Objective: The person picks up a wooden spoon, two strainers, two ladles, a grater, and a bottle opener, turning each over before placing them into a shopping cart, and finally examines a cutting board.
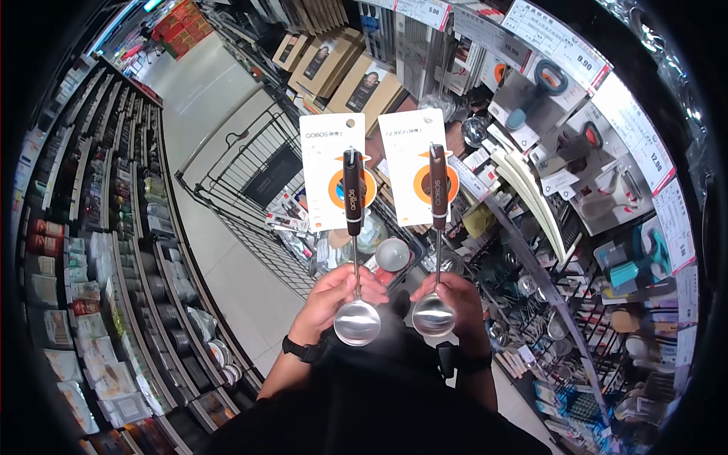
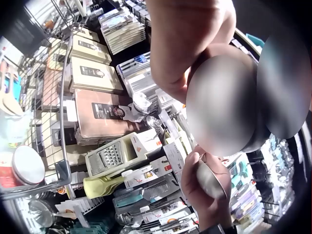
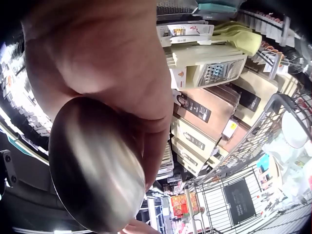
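Two metal ladles with dark brown handles stand side by side in the head view, handles pointing away and bowls toward the person. My left hand (image 1: 331, 297) grips the left ladle (image 1: 357, 324) by its thin neck, just above the bowl. The right ladle (image 1: 434, 315) is pinched the same way by my right hand (image 1: 461, 299). Behind each handle is a white-and-orange card, the left card (image 1: 315, 178) and the right card (image 1: 398, 178). Close up, the right ladle's shiny bowl (image 3: 92, 165) covers part of the fingers in the right wrist view.
A wire shopping cart (image 1: 227, 163) with goods inside stands ahead, a white bowl (image 1: 392, 255) among them. Boxed cutting boards (image 1: 368, 87) lie beyond it. Racks of hanging kitchen tools line the right, with a price strip (image 1: 633, 121); stocked shelves (image 1: 144, 250) run along the left.
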{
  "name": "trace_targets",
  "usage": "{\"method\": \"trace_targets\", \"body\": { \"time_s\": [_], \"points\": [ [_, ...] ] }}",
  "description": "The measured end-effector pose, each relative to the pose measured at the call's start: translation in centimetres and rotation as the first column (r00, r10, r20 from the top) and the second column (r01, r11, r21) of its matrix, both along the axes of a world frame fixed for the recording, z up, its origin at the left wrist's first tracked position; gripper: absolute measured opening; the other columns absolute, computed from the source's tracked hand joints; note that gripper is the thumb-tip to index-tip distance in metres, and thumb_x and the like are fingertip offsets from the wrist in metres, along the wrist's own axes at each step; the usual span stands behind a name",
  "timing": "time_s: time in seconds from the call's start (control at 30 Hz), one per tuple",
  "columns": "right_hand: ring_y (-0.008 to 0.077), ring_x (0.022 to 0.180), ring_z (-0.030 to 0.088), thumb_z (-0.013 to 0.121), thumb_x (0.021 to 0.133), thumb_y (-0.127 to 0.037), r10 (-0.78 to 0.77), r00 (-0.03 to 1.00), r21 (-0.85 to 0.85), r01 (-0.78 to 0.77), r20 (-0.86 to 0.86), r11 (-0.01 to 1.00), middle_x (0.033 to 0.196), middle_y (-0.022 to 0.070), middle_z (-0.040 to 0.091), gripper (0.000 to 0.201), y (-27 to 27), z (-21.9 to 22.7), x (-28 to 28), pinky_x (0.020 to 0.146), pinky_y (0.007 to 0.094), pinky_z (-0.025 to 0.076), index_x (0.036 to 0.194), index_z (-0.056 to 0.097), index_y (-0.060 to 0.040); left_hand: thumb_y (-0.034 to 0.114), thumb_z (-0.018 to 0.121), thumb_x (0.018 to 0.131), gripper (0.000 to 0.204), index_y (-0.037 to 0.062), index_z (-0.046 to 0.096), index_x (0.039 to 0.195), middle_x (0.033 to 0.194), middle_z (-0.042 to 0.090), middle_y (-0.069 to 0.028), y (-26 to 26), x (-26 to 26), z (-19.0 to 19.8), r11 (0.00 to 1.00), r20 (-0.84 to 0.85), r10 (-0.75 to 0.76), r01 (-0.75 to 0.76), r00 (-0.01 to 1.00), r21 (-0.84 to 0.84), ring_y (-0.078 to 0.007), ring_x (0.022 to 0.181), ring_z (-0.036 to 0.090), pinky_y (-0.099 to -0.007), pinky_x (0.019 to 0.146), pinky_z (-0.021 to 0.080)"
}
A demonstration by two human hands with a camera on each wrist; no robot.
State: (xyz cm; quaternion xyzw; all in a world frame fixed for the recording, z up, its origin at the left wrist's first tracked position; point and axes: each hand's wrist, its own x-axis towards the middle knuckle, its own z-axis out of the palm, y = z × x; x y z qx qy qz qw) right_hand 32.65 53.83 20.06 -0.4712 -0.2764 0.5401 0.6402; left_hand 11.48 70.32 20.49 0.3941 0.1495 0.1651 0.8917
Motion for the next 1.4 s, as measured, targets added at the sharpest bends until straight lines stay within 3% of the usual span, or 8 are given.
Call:
{"method": "trace_targets", "body": {
  "time_s": [0.27,0.97,1.17,1.4],
  "points": [
    [0.0214,0.091,0.065,0.047,0.093,-0.016,-0.005,1.0,-0.023,0.004,-0.018,1.0,0.093,0.0153,0.069,0.026,-0.7,0.4,1.4,0.087,0.0329,0.048,0.097,0.062,0.0052,0.026,0.044,0.104,0.032,-0.002,0.052,0.119,0.115,0.064,-0.0221,-0.4,2.2,0.5,1.0,0.022,-0.022,0.022,1.0,0.009,-0.0367,0.106,0.065,-0.0424,0.095,0.049],
    [0.0189,0.086,0.067,0.048,0.095,-0.008,-0.013,1.0,-0.052,0.014,0.021,0.999,0.094,0.0156,0.07,0.023,-1.8,-0.5,1.7,0.081,0.0314,0.052,0.107,0.062,0.0047,0.025,0.045,0.104,0.034,-0.004,0.052,0.12,0.113,0.064,-0.023,-0.6,3.0,0.0,0.996,0.049,-0.083,0.084,0.995,-0.009,-0.036,0.107,0.065,-0.044,0.095,0.05],
    [0.0173,0.086,0.067,0.049,0.095,-0.006,0.011,0.995,-0.074,-0.003,0.103,0.997,0.092,0.0142,0.071,0.023,-1.9,-0.5,2.5,0.08,0.0302,0.052,0.11,0.063,0.0053,0.026,0.044,0.104,0.034,-0.0028,0.053,0.118,0.111,0.065,-0.0222,-0.1,2.7,-0.3,0.999,0.012,-0.036,0.035,0.999,0.02,-0.032,0.101,0.067,-0.0407,0.09,0.051],
    [0.0169,0.086,0.066,0.05,0.095,-0.005,-0.013,0.998,-0.071,0.017,0.065,0.997,0.09,0.0136,0.071,0.023,-2.0,-1.2,3.6,0.082,0.0296,0.051,0.109,0.063,0.0064,0.027,0.044,0.104,0.034,-0.0028,0.054,0.116,0.109,0.065,-0.0208,0.8,2.2,-0.7,0.996,-0.003,-0.015,0.015,1.0,0.087,-0.0266,0.095,0.069,-0.036,0.086,0.052]
  ]
}}
